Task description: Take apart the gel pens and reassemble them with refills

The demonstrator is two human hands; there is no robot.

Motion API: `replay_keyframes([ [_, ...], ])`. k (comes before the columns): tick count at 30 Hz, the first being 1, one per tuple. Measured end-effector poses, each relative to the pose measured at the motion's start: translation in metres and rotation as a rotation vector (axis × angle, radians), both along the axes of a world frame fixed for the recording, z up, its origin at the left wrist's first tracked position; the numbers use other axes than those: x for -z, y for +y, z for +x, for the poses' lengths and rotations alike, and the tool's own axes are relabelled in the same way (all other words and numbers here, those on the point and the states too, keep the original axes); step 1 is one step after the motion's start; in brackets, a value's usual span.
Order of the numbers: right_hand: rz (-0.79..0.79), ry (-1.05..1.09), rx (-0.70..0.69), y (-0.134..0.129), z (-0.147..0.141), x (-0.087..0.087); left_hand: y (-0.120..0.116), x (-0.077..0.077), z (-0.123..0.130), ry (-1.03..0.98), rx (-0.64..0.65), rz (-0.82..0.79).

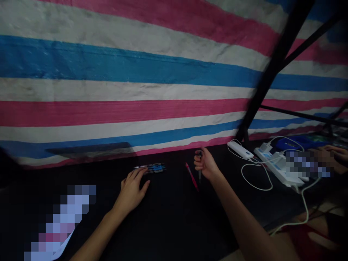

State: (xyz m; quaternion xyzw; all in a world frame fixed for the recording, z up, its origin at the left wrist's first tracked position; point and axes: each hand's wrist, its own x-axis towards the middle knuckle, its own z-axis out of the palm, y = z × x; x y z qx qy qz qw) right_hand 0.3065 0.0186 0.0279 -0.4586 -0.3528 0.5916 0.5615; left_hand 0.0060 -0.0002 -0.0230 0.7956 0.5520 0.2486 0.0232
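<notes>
My left hand (133,188) lies palm down on the black table, fingers stretched forward and thumb apart. Its fingertips touch a small row of pens (156,169), side by side, with clear barrels and some blue parts. Closed around a dark, slim pen (200,175) is my right hand (206,164), held upright with the pen pointing down. Just left of that hand a pink pen (192,177) lies slanted on the table. The fingers hide part of the pen in my right hand.
A white power strip (280,170) with plugs and loose white cables lies at the right, beside a white rectangular device (240,149). Another person's hand (323,159) is beyond it. A blurred-out sheet (65,221) lies front left. Striped tarpaulin (122,112) and a black frame post (269,79) stand behind.
</notes>
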Motion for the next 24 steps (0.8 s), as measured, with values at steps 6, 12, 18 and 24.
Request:
replay_keyframes([
  [6,0.021,-0.533,0.103,0.007,-0.009,0.022,-0.004,-0.003,0.002,0.086,-0.060,-0.028],
  [12,0.003,-1.034,0.136,0.007,-0.004,0.036,-0.004,-0.004,0.002,0.087,-0.091,-0.045],
  [18,-0.057,-1.346,0.128,0.008,-0.003,0.038,-0.004,-0.006,0.000,0.094,-0.078,-0.009],
  [24,-0.074,-1.464,0.093,0.007,-0.006,0.037,-0.006,-0.012,0.002,0.134,-0.096,-0.027],
])
